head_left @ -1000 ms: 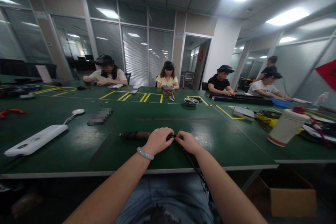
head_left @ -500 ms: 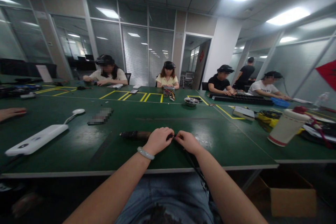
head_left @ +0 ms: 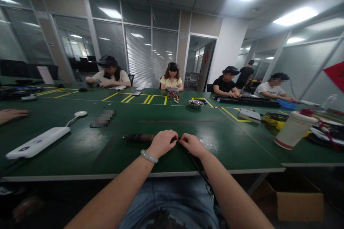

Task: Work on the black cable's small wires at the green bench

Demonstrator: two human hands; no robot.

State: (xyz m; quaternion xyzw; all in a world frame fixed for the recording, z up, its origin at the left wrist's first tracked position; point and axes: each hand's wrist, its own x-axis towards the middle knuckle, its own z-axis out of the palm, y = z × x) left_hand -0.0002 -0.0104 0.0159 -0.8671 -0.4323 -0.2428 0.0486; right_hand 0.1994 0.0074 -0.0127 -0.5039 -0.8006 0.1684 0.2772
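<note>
A dark, pen-shaped electric screwdriver (head_left: pixel 139 138) lies along the green table in front of me, its narrow metal tip facing left. My left hand (head_left: pixel 163 141), with a pale bangle at the wrist, is closed around its rear end. Close beside it, my right hand (head_left: pixel 191 144) pinches the end of a thin black cable (head_left: pixel 198 166) with thumb and forefinger. From there the cable drops over the table's front edge. The fingertips of both hands almost meet, and they hide most of the joint between cable and screwdriver.
A white power strip (head_left: pixel 39 142) and a blurred-out flat object (head_left: pixel 103 118) lie to the left, near another person's hand (head_left: pixel 12 115). Beyond are a metal bowl (head_left: pixel 196 104) and several seated people. A cream tumbler (head_left: pixel 294 130) stands right; a cardboard box (head_left: pixel 300 205) sits below.
My hands and the screwdriver stay practically in place. In the back right, the standing person has shifted slightly left. The other person's hand at the left edge has moved a little.
</note>
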